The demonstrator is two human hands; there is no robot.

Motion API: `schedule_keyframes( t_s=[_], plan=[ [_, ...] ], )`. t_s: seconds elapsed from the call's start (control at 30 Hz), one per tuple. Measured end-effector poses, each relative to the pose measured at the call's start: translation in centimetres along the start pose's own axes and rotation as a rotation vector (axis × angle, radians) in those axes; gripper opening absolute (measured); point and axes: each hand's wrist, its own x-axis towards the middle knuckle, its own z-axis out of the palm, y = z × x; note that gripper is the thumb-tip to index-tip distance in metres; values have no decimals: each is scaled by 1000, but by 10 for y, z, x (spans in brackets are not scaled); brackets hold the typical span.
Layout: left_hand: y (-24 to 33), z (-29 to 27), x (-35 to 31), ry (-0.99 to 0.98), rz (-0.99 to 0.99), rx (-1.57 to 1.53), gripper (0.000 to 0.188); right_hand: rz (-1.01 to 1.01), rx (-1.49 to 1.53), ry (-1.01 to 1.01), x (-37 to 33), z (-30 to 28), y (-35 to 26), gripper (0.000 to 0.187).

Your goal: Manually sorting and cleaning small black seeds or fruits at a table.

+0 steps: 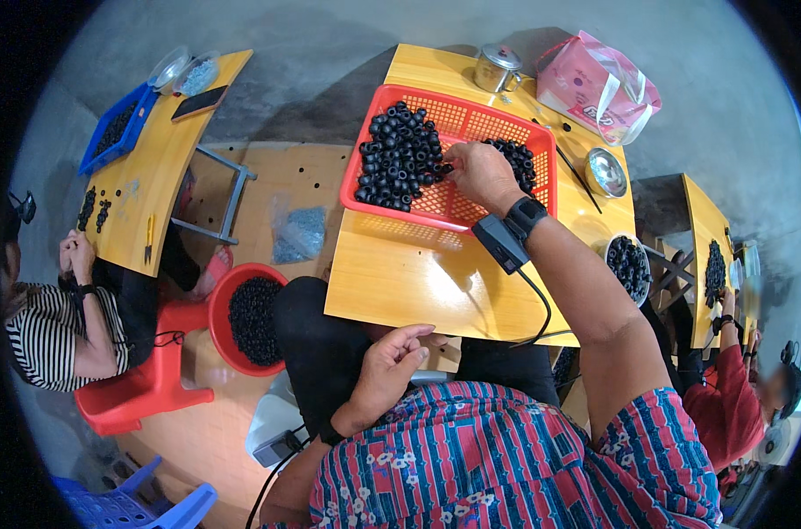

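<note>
A red plastic basket sits on a yellow table in front of me and holds several small black rings in two heaps. My right hand reaches into the basket between the heaps, its fingertips touching the rings of the left heap; whether it grips one I cannot tell. A black band and a small black device are strapped at that wrist, with a cable running down. My left hand rests near my lap below the table's near edge, fingers loosely curled, holding nothing.
A metal tin, a pink bag, a metal bowl and a bowl of black rings stand at the table's far and right side. A red tub of rings sits on the floor. Other people work at tables on the left and right.
</note>
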Motion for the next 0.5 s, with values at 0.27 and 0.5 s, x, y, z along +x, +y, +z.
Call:
schedule_keyframes(
  t_s=[0.27,0.5],
  plan=[
    [0,0,-1,-11,10,62,32,-53,-34,-157,4,1,4,22],
    [6,5,-8,26,20,43,31,-199,77,-16,-25,-20,2,18]
  ],
)
